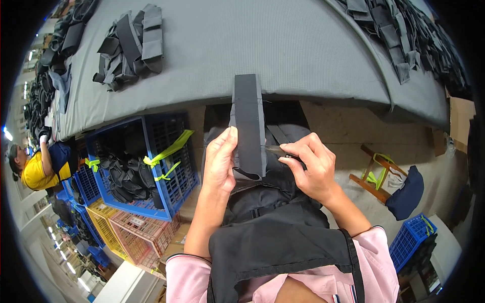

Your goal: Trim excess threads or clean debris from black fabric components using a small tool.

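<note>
A long dark fabric strip (248, 121) with lighter grey edges stands out in front of me, its far end over the table edge. My left hand (220, 155) is closed on its left side, thumb along the edge. At the strip's right edge, my right hand (312, 160) pinches small thread snips (275, 150), their metal tip against the fabric edge. Part of the snips is hidden in my fingers. The near end of the strip curls over and shows a pale underside.
A grey-covered table (212, 45) spans the front, bearing a pile of fabric strips (132, 45) at left and a larger heap (404, 38) at right. A blue crate (169, 166) of dark pieces stands left, a wooden stool (376, 174) right. A person in yellow (38, 169) works far left.
</note>
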Motion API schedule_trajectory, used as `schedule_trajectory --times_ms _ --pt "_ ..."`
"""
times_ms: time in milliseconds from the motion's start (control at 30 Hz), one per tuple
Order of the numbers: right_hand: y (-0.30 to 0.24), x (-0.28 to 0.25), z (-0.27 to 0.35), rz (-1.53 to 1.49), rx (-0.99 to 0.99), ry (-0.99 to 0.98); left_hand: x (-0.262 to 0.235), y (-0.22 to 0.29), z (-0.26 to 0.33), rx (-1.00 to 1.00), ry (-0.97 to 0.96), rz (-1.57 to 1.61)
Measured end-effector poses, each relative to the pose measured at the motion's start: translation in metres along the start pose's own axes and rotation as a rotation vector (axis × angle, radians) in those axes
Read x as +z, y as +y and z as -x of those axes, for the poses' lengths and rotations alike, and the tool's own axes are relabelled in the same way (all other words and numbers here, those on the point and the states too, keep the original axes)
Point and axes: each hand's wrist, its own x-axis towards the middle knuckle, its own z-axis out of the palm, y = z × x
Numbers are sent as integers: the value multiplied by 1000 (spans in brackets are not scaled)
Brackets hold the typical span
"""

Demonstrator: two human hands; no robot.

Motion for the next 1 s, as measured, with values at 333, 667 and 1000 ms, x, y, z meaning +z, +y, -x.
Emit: schedule_trajectory --times_ms 333,667,1000 --pt "-3 -10 -10 97 -136 -63 -4 0 1 -24 26 -21" --pt "-1 -9 -8 -5 -55 -101 -4 1 0 -80 -7 -54" --pt "-4 -13 3 -80 49 -70 -6 -1 -2 -85 -49 -53"
